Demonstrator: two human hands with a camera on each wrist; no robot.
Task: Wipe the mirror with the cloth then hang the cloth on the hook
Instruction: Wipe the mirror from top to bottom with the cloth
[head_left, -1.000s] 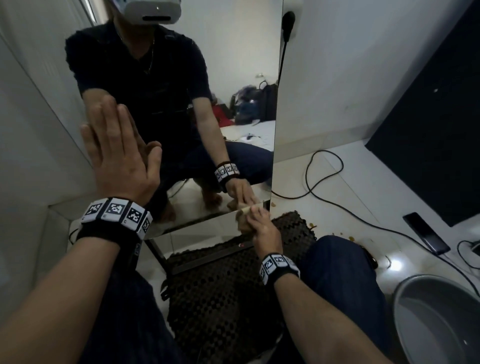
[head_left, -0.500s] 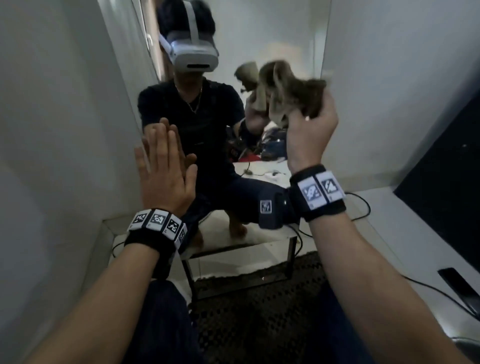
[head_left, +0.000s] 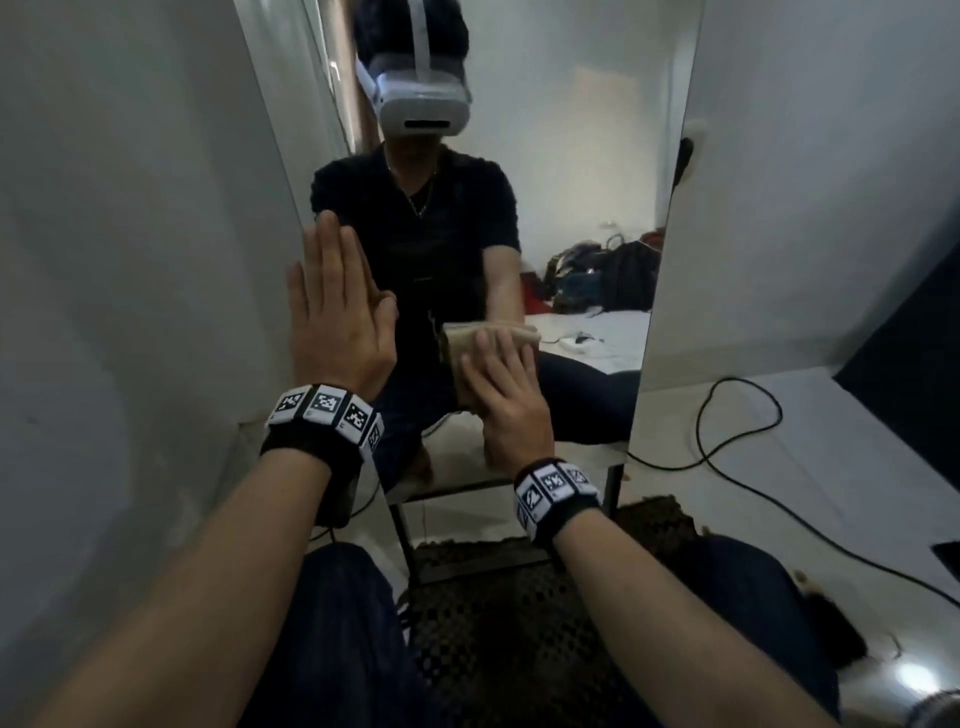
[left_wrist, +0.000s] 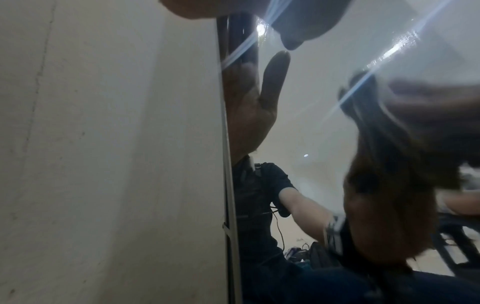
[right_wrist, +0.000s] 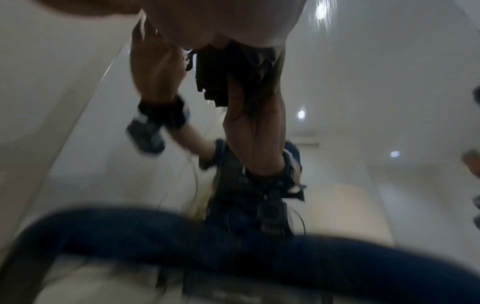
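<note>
A tall mirror (head_left: 571, 156) leans against the white wall, and I see myself reflected in it. My left hand (head_left: 332, 317) lies flat on the glass near the mirror's left edge, fingers straight and together. My right hand (head_left: 504, 384) presses a tan folded cloth (head_left: 460, 340) flat against the middle of the glass, with the cloth sticking out above and left of the fingers. In the left wrist view a fingertip of my left hand (left_wrist: 298, 20) meets its reflection on the mirror (left_wrist: 324, 123). The right wrist view is blurred. No hook shows in any view.
A dark woven mat (head_left: 519, 623) lies on the floor under my knees, at the mirror's black stand. A black cable (head_left: 727, 415) loops over the white floor to the right. A large black panel (head_left: 909, 338) stands at the far right, with a phone (head_left: 948, 553) below it.
My right hand rose from the mirror's lower right corner to high up with the cloth bunched, then came down and now presses it flat mid-mirror. The left hand stayed on the glass.
</note>
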